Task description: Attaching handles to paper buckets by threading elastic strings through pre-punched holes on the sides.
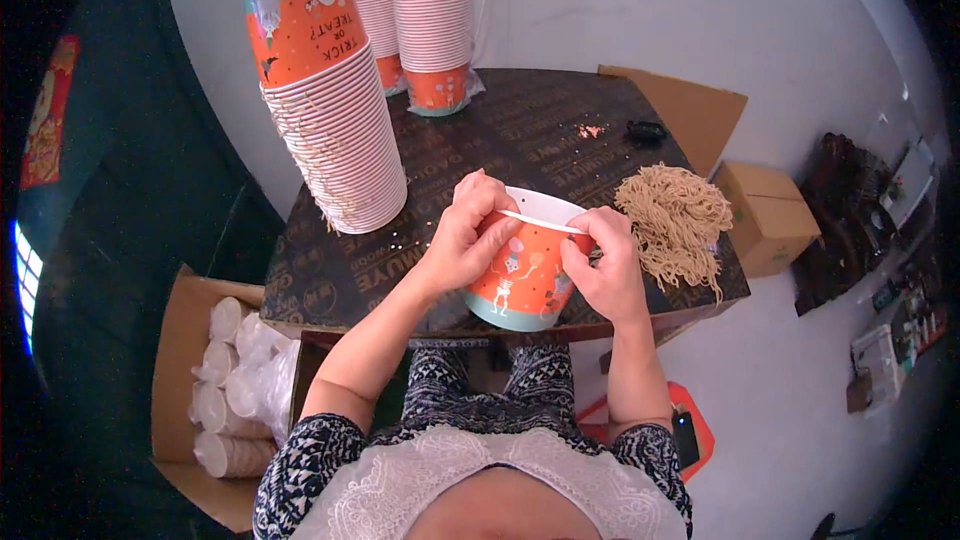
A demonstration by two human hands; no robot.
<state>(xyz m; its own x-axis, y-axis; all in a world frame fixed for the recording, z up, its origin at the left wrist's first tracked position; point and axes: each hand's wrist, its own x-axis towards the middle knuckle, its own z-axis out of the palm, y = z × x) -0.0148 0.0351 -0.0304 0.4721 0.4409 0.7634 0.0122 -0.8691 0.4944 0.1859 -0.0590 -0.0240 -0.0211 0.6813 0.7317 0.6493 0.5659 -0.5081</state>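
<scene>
Orange paper cup gripped by both hands' fingers, dark table, pale wall, cardboard boxes

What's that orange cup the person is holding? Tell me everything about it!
The orange paper cup is round, with a white inside, a thin white rim, a teal band at the bottom and small cartoon pictures, a skeleton among them. It looks empty. It is tilted, mouth away from the person, above the dark table's near edge. The left hand and right hand grip its sides.
</scene>
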